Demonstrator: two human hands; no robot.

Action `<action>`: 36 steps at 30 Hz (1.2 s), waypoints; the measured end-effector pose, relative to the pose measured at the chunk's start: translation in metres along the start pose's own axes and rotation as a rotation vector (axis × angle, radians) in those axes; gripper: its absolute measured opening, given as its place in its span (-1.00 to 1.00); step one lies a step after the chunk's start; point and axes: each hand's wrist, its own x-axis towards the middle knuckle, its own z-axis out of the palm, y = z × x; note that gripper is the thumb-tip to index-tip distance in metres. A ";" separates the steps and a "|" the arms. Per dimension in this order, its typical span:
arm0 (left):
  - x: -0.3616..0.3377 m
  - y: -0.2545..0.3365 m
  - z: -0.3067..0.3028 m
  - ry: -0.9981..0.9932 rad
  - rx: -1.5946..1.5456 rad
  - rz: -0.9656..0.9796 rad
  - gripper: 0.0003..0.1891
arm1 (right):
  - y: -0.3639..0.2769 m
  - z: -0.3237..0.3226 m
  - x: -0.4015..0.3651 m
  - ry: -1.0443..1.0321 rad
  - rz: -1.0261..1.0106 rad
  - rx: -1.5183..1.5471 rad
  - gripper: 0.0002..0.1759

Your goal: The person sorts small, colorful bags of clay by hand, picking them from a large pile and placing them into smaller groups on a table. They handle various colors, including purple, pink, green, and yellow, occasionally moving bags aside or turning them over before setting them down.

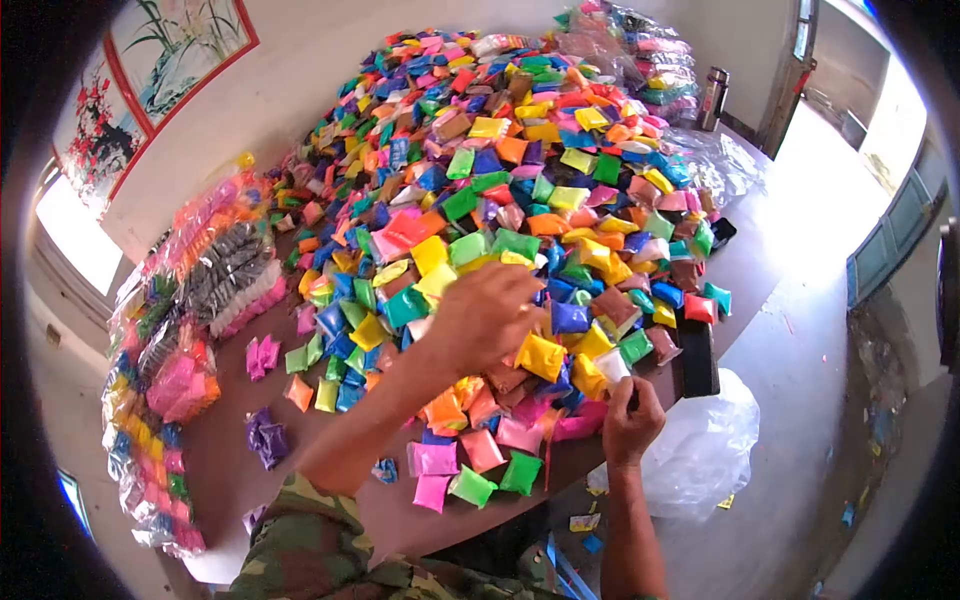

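Note:
A large heap of small soft packets (570,318) in many colours, sealed in clear film, covers the middle of the table. My left hand (490,312) is over the front of this heap, its fingers curled down among yellow and green packets. Its fingertips are partly hidden, and what they hold cannot be made out. At the heap's right front edge, my right hand (632,420) pinches a white packet (612,368) between thumb and fingers. Yellow packets (540,356) lie between the two hands. Near my body are a green packet (520,473) and a pink packet (433,458).
Bagged bundles of packets (235,275) line the table's left edge. A dark phone-like slab (698,360) lies right of the heap. A clear plastic bag (705,445) hangs by the right edge. A thermos flask (712,98) stands at the back right.

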 end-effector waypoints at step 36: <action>-0.030 -0.094 -0.029 0.161 -0.482 -0.554 -0.74 | 0.003 0.000 0.004 -0.077 -0.029 0.007 -0.74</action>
